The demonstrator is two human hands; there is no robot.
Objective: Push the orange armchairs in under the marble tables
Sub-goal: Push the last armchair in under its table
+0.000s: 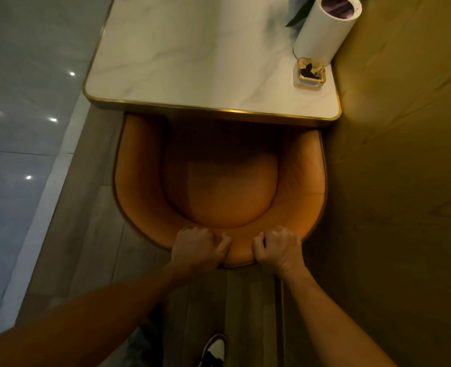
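An orange armchair (219,192) with a curved back stands right below me, its front tucked beneath the near edge of a white marble table (192,62) with a gold rim. My left hand (199,246) grips the top of the backrest left of centre. My right hand (278,247) grips the same backrest just to the right, fingers curled over the padding. The chair's front edge and legs are hidden under the tabletop.
A white cylinder (325,33) and a small glass ashtray (309,72) sit on the table's right side, with green leaves (298,9) behind. A tan wall (404,154) runs close along the right. Glossy grey tile floor (20,128) lies left; my shoe (213,350) is below.
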